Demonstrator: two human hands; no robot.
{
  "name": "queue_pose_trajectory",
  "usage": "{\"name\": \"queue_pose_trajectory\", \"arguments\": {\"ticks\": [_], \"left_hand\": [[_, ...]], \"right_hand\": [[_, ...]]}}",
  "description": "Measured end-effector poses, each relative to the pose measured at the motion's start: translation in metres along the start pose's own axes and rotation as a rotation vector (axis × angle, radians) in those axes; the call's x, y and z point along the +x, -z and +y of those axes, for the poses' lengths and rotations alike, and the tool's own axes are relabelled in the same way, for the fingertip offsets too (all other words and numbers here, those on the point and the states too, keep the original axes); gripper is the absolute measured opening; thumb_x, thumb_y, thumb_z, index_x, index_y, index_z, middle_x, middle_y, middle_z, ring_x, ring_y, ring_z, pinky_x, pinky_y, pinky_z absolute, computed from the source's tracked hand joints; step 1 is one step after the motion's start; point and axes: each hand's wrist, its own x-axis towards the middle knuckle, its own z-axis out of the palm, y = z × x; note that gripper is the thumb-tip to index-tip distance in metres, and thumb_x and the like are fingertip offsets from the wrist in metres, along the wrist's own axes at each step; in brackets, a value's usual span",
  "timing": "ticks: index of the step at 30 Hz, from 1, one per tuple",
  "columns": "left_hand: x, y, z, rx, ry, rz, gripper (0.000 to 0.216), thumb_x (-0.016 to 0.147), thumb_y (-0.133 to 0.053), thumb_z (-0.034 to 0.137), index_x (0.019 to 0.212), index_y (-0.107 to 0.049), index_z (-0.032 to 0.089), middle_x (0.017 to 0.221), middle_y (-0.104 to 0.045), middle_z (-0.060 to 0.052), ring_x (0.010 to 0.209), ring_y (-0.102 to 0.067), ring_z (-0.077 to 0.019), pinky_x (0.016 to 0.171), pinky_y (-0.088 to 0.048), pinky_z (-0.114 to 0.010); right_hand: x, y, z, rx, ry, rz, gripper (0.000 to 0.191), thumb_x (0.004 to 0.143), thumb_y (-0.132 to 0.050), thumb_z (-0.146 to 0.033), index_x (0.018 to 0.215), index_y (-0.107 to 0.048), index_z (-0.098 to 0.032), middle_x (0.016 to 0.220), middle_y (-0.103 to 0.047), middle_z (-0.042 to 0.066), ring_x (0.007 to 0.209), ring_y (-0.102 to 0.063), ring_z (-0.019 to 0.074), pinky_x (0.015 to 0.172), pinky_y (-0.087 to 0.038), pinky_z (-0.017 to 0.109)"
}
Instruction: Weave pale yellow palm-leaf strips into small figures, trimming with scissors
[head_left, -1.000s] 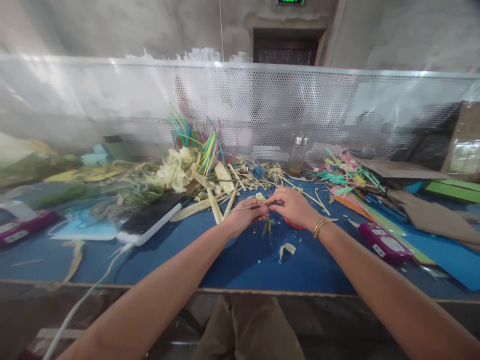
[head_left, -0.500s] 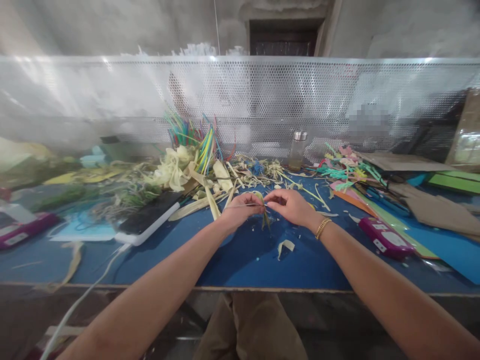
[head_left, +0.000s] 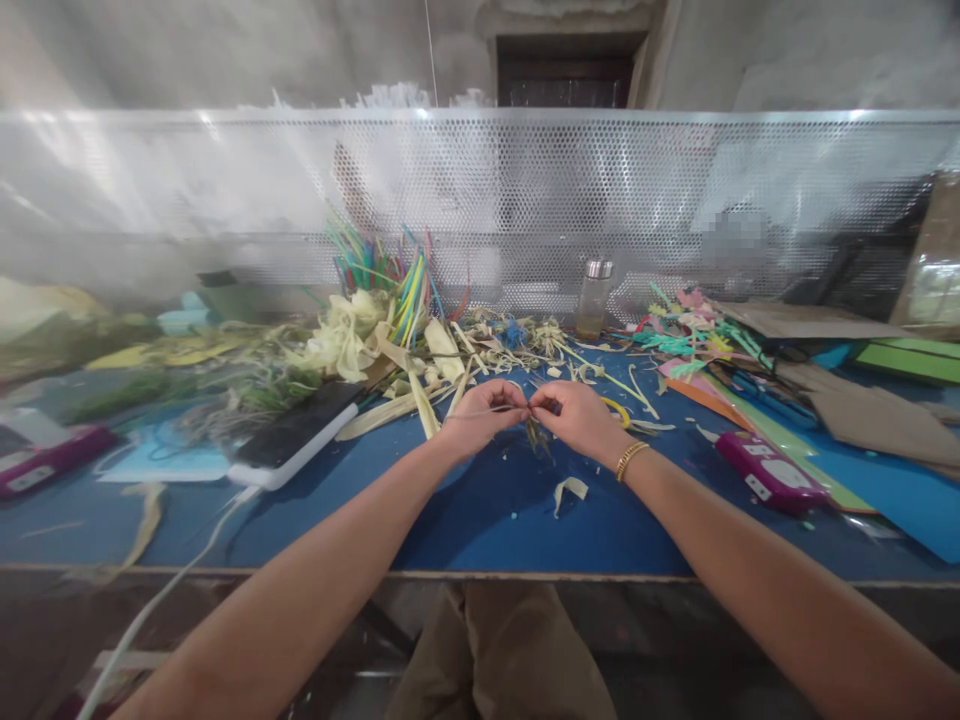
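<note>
Both hands meet over the middle of the blue table, fingertips nearly touching. My left hand [head_left: 486, 415] is closed in a pinch on a small bundle of dried husk strips [head_left: 537, 437], whose ends hang below the fingers. A thin pale strand runs across that hand's fingers. My right hand [head_left: 576, 418] is also closed, thumb and forefinger pinching at the top of the same bundle; the exact grip point is hidden. A yellow ring [head_left: 618, 412] lies just behind the right hand. One loose curled husk scrap [head_left: 571, 490] rests on the table in front of the hands.
Behind lie heaped husks [head_left: 442, 350], coloured sticks [head_left: 412, 290] and a glass bottle [head_left: 595, 300]. A black-and-white device [head_left: 296, 450] with a cable sits left. A purple box [head_left: 769, 470], coloured paper [head_left: 892, 500] and cardboard [head_left: 877, 415] lie right. A perforated metal panel [head_left: 555, 200] stands behind.
My right hand has drawn in slightly to the left, its fingertips now meeting the left hand's at the bundle. The yellow ring shows more behind it. The left hand has hardly moved.
</note>
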Motion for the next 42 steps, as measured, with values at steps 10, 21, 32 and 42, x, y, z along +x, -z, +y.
{"name": "queue_pose_trajectory", "arguments": {"ticks": [10, 21, 32, 42], "left_hand": [[0.001, 0.0, -0.005, 0.333, -0.21, 0.226, 0.009, 0.073, -0.064, 0.022, 0.08, -0.067, 0.018, 0.076, -0.066, -0.002, 0.071, -0.06, -0.0146, 0.068, -0.047, -0.027], [0.002, 0.002, -0.006, 0.398, -0.307, 0.241, 0.004, 0.075, -0.062, 0.02, 0.073, -0.065, 0.018, 0.073, -0.063, 0.0, 0.069, -0.058, -0.0133, 0.065, -0.046, -0.025], [-0.005, 0.003, 0.01, 0.588, -0.476, 0.18, 0.015, 0.085, -0.055, 0.027, 0.076, -0.063, 0.019, 0.081, -0.064, -0.003, 0.08, -0.057, -0.0161, 0.072, -0.044, -0.027], [-0.003, 0.003, 0.003, 0.59, -0.418, 0.244, 0.007, 0.079, -0.064, 0.027, 0.079, -0.067, 0.021, 0.076, -0.065, 0.0, 0.075, -0.059, -0.0153, 0.067, -0.045, -0.026]], "right_hand": [[0.0, -0.007, -0.001, 0.224, 0.006, -0.01, 0.005, 0.076, -0.056, -0.018, 0.071, -0.058, -0.018, 0.065, -0.059, -0.001, 0.059, -0.051, 0.0109, 0.058, -0.04, 0.023], [0.001, -0.01, 0.007, 0.447, -0.091, 0.062, 0.016, 0.08, -0.059, -0.025, 0.094, -0.063, -0.018, 0.077, -0.067, 0.004, 0.068, -0.062, 0.0151, 0.065, -0.05, 0.028], [0.0, -0.01, 0.005, 0.305, -0.079, 0.063, 0.017, 0.083, -0.056, -0.027, 0.082, -0.071, -0.018, 0.067, -0.068, 0.002, 0.058, -0.058, 0.0136, 0.056, -0.045, 0.025], [-0.001, -0.006, -0.002, 0.269, -0.046, 0.16, 0.009, 0.077, -0.058, -0.021, 0.077, -0.066, -0.018, 0.066, -0.064, 0.001, 0.059, -0.056, 0.0123, 0.056, -0.044, 0.024]]}}
